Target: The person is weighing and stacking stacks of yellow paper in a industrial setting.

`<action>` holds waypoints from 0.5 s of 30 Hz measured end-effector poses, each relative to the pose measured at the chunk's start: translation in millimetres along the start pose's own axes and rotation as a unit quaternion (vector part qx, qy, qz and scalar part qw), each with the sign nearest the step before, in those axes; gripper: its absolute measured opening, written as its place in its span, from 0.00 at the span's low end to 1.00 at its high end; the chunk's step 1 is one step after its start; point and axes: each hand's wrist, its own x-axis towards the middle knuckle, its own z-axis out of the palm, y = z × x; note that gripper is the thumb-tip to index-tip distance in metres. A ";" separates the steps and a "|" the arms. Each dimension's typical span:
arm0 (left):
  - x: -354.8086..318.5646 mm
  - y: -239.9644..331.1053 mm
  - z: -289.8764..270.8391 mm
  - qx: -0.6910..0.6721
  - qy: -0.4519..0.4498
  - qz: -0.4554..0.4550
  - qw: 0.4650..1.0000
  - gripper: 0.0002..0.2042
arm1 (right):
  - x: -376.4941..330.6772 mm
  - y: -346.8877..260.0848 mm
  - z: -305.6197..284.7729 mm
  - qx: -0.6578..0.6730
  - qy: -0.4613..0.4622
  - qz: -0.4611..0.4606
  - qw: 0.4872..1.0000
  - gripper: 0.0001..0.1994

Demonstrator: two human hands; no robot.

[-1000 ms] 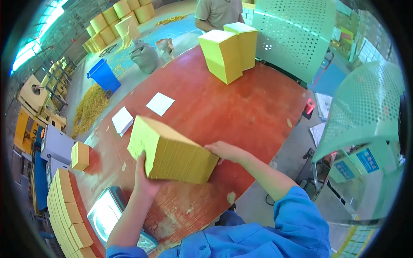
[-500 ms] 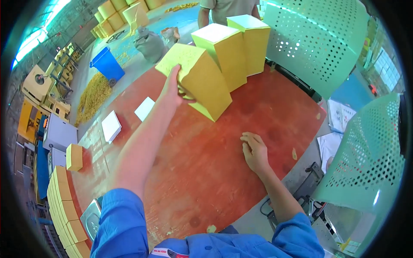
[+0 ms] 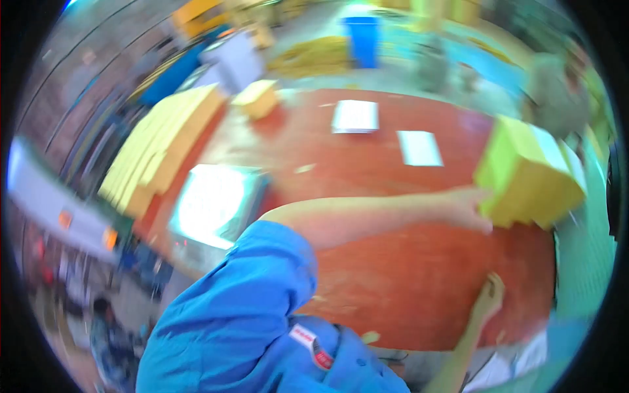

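The picture is blurred by motion. My left arm in a blue sleeve reaches across the red table [image 3: 393, 275] to the right. My left hand [image 3: 469, 208] lies against the lower left edge of a yellow box [image 3: 524, 173] near the table's right side; the blur hides whether the fingers grip it. My right hand [image 3: 488, 298] rests flat on the table near its front right edge, fingers spread, holding nothing.
A long stack of flat yellow cartons [image 3: 157, 150] lies at the left, a small yellow box [image 3: 259, 98] behind it. Two white sheets [image 3: 355, 116] [image 3: 419, 147] lie on the table. A shiny metal tray [image 3: 216, 203] sits front left. Behind are a blue bin [image 3: 362, 39] and another person [image 3: 557, 85].
The view has swung to the left. My left hand carried the yellow box from in front of me to the far right and now stays against it. My right hand rests on the table.
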 end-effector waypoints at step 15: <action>-816.8 225.4 -218.3 0.254 0.587 -0.550 0.537 0.41 | -148.1 -411.2 144.8 0.320 -0.304 -0.194 0.876 0.10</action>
